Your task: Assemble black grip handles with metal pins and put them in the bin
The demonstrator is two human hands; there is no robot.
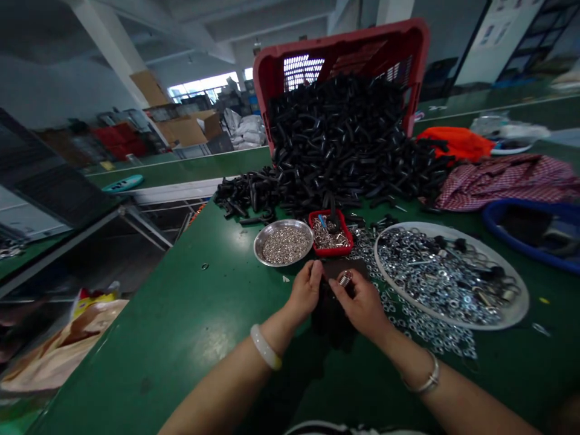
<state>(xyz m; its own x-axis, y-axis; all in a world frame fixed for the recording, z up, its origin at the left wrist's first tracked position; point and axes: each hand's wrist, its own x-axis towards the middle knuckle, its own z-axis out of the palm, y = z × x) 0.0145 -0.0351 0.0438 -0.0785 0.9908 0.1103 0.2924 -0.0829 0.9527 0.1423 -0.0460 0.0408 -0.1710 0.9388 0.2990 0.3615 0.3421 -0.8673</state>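
Observation:
My right hand (pixel 362 303) is closed, thumb and fingers pinching a small coiled metal spring (pixel 345 278). Just left of it, my left hand (pixel 305 286) has its fingers curled together; whatever they may hold is hidden. Between and behind both hands is a dark block (pixel 356 264), partly covered by them. Beyond my left hand stands a round metal bowl (pixel 257 249) filled with small metal pieces. A red tray (pixel 348 246) of small metal parts sits beside the bowl, with a black piece on top.
A large white tray (pixel 521 302) of nuts and metal fittings lies at the right, with loose nuts (pixel 446 338) spilled beside it. Behind, a tipped red crate (pixel 421 45) pours black handle-like parts (pixel 335 133) onto the green table (pixel 217 326). A checked cloth (pixel 512 178) and blue tray (pixel 493 211) sit far right.

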